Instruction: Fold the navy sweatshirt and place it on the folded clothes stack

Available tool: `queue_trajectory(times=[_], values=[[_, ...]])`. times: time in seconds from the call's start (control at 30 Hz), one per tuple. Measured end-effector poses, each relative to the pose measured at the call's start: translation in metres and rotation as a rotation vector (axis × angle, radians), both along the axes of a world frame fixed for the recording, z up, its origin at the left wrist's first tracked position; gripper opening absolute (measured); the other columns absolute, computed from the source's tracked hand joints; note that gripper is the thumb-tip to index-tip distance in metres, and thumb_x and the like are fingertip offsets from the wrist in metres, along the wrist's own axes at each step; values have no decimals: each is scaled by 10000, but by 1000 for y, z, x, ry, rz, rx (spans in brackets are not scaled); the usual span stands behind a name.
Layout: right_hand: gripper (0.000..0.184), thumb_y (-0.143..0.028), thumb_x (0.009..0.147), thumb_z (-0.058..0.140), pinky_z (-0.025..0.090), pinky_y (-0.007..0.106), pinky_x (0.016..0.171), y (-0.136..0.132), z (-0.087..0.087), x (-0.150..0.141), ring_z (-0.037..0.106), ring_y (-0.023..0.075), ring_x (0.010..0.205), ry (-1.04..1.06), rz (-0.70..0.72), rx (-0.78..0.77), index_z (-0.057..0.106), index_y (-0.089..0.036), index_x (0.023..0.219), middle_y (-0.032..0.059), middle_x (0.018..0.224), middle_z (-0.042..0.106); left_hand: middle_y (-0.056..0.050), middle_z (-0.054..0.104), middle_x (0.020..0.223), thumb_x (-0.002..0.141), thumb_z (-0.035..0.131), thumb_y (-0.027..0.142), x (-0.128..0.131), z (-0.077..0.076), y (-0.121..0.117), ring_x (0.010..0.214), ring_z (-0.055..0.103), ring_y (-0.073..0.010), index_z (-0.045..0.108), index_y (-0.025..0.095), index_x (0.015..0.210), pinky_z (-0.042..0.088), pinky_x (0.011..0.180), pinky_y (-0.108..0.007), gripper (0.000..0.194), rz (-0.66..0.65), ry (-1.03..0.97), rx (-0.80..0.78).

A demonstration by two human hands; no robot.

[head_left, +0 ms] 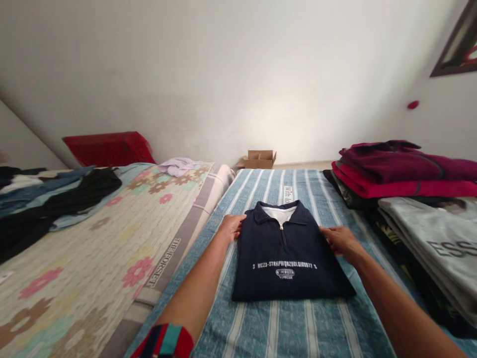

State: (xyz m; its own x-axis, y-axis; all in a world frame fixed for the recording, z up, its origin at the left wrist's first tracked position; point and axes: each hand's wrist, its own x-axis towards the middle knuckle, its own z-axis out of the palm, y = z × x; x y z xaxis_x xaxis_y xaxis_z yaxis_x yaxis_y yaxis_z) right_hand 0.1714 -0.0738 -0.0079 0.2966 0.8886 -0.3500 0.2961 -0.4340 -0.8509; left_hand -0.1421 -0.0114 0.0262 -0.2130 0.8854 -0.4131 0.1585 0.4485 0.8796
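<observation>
A dark navy polo shirt (268, 238) with a collar, a short zip and white printed lettering lies folded into a neat rectangle, collar away from me. My left hand (231, 227) is at its upper left edge, with thumb and fingers closed on the cloth. On the opposite side, my right hand (340, 240) pinches the right edge a little below the shoulder. Under the shirt spreads a blue cover with white stripes (274, 328).
Folded clothes are stacked at right: maroon garments (402, 164) and a grey printed shirt (436, 233). On the left, a floral-patterned mattress (97, 258) bears loose dark clothes (74, 199), a lilac cloth (179, 166) and a red bundle (110, 149). An open cardboard box (260, 159) stands by the wall.
</observation>
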Motion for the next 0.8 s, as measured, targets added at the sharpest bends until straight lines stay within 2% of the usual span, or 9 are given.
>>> queue_trajectory(times=[0.13,0.2,0.3,0.43,0.53,0.67,0.8], values=[[358,-445,824,518,290,221,363,12,-5,1,412,103,340,-73,34,-51,596,-135,664,-27,399,421,41,498,479,710,633,244,1,-3,17,403,435,-78,570,143,718,233,385,-184,119,12,106,53],[400,-468,829,498,317,238,385,15,-7,2,443,122,358,-139,79,-64,613,-135,640,-2,397,450,56,485,475,692,648,212,1,-1,23,400,417,-75,608,151,787,220,385,-182,119,-20,136,85],[446,-499,843,447,350,253,434,18,-8,4,519,149,428,-272,163,-60,652,-140,674,48,481,559,59,505,492,678,656,190,1,1,29,412,423,-76,648,171,856,248,395,-178,179,-101,154,106],[411,-487,835,446,380,260,523,19,-12,3,609,182,602,-406,194,-27,692,-168,751,76,672,663,53,501,494,655,658,184,0,-1,38,425,436,-81,639,157,728,275,400,-179,80,-167,196,121],[392,-478,828,447,391,267,580,19,-15,2,626,200,703,-500,193,9,702,-190,757,78,744,681,53,483,492,674,633,213,-1,-7,45,433,443,-85,594,153,669,291,407,-182,71,-165,253,150],[386,-481,824,439,389,276,589,18,-15,1,627,212,719,-583,176,10,702,-207,756,80,747,678,31,478,488,697,590,208,0,-15,55,471,479,-111,555,147,614,313,436,-204,109,-150,398,183],[378,-488,821,440,382,278,593,15,-13,0,627,226,765,-612,145,-7,705,-222,786,80,781,681,-22,574,592,670,593,158,5,-21,60,662,576,-167,570,147,595,358,543,-225,79,-154,623,244]])
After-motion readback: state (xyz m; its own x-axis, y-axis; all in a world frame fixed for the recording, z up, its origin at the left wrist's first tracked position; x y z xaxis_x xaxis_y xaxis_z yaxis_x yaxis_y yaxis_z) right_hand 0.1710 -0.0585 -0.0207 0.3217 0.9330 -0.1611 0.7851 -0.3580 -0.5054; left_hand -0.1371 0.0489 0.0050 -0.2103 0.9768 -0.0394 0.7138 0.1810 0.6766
